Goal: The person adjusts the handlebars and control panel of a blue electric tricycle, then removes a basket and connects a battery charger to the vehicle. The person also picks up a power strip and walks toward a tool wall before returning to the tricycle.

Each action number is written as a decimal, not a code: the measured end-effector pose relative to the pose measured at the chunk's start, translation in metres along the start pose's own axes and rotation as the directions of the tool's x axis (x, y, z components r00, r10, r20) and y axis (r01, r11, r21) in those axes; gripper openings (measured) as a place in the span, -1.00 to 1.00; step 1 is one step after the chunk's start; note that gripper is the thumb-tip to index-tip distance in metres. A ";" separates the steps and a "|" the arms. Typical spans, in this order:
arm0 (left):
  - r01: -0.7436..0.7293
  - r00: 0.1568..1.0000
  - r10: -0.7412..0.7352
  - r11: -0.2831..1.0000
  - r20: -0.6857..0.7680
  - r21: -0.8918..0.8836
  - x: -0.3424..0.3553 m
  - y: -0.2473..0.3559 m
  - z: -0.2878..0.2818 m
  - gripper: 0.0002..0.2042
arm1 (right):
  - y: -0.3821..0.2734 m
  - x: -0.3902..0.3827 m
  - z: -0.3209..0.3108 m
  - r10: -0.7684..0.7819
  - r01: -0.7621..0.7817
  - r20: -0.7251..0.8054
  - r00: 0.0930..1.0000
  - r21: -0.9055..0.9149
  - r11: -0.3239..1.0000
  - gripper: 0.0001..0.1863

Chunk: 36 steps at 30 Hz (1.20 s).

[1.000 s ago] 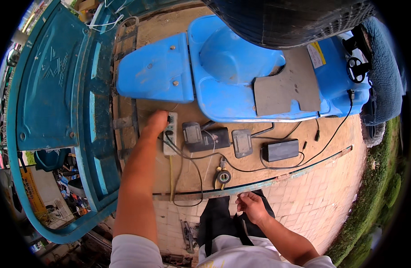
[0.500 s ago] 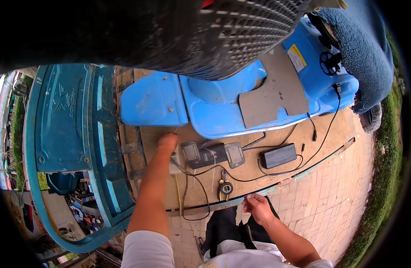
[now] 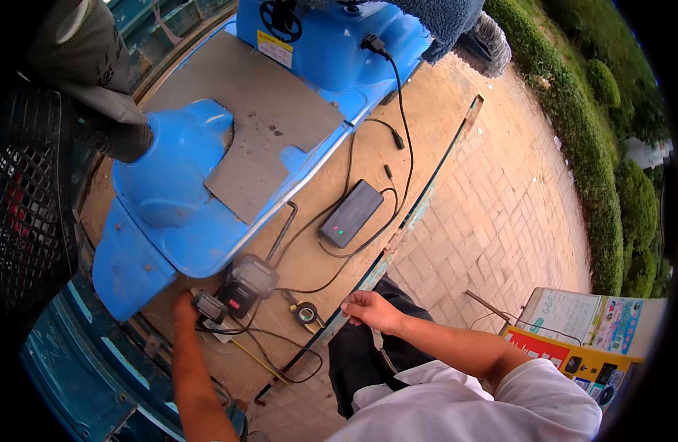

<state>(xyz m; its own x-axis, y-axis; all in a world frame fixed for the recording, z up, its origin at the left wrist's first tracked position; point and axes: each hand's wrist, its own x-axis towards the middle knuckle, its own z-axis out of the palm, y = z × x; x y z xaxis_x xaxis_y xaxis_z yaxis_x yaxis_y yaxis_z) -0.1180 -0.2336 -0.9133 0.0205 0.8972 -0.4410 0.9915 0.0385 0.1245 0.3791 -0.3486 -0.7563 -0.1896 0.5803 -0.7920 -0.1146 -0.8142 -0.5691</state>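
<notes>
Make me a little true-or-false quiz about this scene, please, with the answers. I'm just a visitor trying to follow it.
1. The black power adapter shows a red light and a green light. True.

2. The left hand is on the small black steering wheel. False: it is down beside a dark grey block, which partly hides it.

3. A black cable is plugged into the blue body. True.

4. The right hand grips the round black roll. False: the hand is apart from it, and no object can be made out in its fingers.

5. A brown mat lies on the blue body. True.
</notes>
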 end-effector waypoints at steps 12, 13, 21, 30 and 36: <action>0.093 0.991 -0.104 0.988 0.085 0.122 -0.008 0.053 -0.054 -0.69 | 0.023 -0.001 -0.032 0.090 -0.089 -0.123 0.988 0.015 0.996 -0.82; 0.089 0.992 -0.098 0.990 0.082 0.109 -0.008 0.055 -0.055 -0.69 | 0.028 0.000 -0.031 0.102 -0.101 -0.094 0.990 0.009 0.995 -0.82; 0.032 0.998 -0.036 0.997 0.054 0.076 -0.010 0.045 -0.047 -0.69 | -0.049 0.027 -0.018 -0.399 0.149 -0.192 0.897 -0.718 0.680 -0.56; -0.032 0.998 0.028 0.997 -0.051 -0.071 -0.014 0.044 -0.043 -0.70 | -0.035 0.074 -0.025 -0.398 -0.026 -0.383 0.834 -0.747 0.664 -0.48; 0.052 0.998 -0.051 0.998 0.024 -0.021 -0.011 0.044 -0.047 -0.69 | -0.040 0.074 -0.016 -0.347 -0.074 -0.345 0.872 -0.794 0.604 -0.41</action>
<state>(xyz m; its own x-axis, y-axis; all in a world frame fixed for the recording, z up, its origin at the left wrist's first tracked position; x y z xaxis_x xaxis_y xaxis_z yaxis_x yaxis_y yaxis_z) -0.0804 -0.2207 -0.8609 -0.0274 0.8832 -0.4682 0.9883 0.0941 0.1197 0.3857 -0.2727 -0.7955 0.2114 0.7945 -0.5693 0.7189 -0.5210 -0.4602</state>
